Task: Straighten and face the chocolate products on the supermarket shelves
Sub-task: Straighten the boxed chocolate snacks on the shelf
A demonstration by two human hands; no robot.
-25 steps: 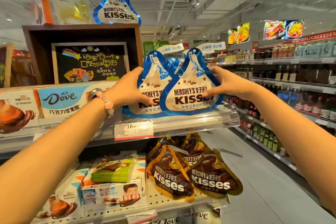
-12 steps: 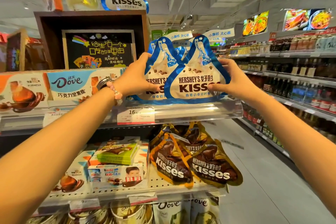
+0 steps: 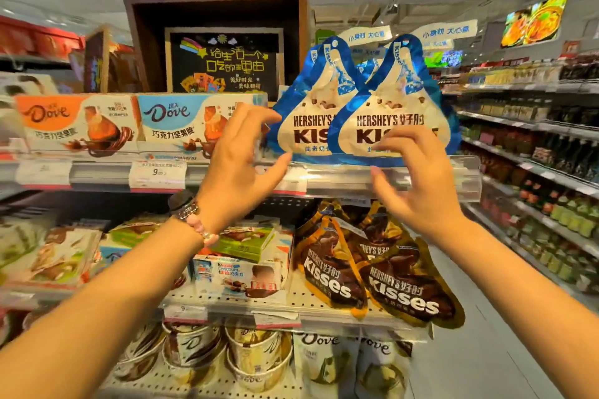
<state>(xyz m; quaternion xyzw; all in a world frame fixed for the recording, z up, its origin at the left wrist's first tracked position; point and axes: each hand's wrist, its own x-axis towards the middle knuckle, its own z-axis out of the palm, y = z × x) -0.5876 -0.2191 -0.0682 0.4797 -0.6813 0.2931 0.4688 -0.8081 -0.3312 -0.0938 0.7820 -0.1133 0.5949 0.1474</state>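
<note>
The upper shelf [image 3: 356,183] carries the task's goods behind a clear plastic lip: two Dove boxes [image 3: 136,125] at the left, and two blue-and-white Kisses bags [image 3: 372,107] standing upright at its right end, faces forward, the right bag overlapping the left one. On the shelf below, the brown Kisses bags [image 3: 376,272] lean and sprawl crookedly, so they look like the likely next job.

The blue bags are probably light, soft foil pouches: slippery, easy to crease, and prone to toppling. Taking them by both lower side edges, where the filling gives body, seems safest; the thin pointed top would only fold.

The left hand [image 3: 240,165] hangs just in front of the left bag's edge, fingers loosely spread, its grip released and holding nothing. The right hand [image 3: 418,181] is before the right bag's lower face, fingers relaxed and apart, likewise released. Whether any fingertip touches foil cannot be told through the blur.
</note>
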